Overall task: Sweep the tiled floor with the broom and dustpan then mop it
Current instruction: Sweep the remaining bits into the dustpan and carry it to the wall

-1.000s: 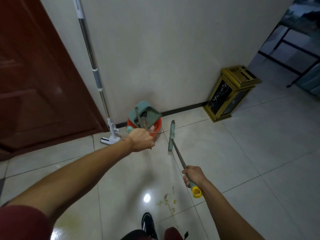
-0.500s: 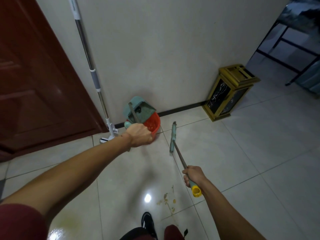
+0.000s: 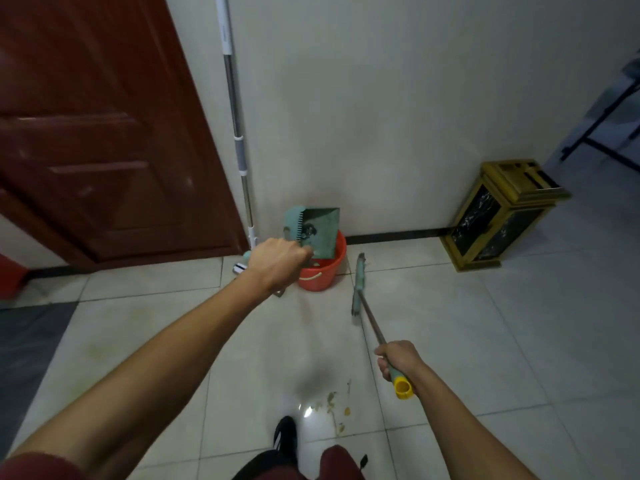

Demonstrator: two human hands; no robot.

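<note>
Your left hand (image 3: 277, 263) grips the dustpan (image 3: 313, 232) handle, fingers curled tight; the pan has tipped further upright over the red bucket (image 3: 322, 271) since a second ago, apparently emptying; your right hand (image 3: 398, 358) holds the broom (image 3: 360, 285), its head resting on the tiled floor (image 3: 467, 323); debris (image 3: 332, 403) remains near your shoe; sweeping is unfinished, the mop (image 3: 237, 133) leans unused against the wall.

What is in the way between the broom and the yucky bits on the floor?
Nothing visible. The broom head rests on bare tile by the red bucket, and open floor runs from it back to the scraps near the shoe. The right hand holds its handle.
</note>
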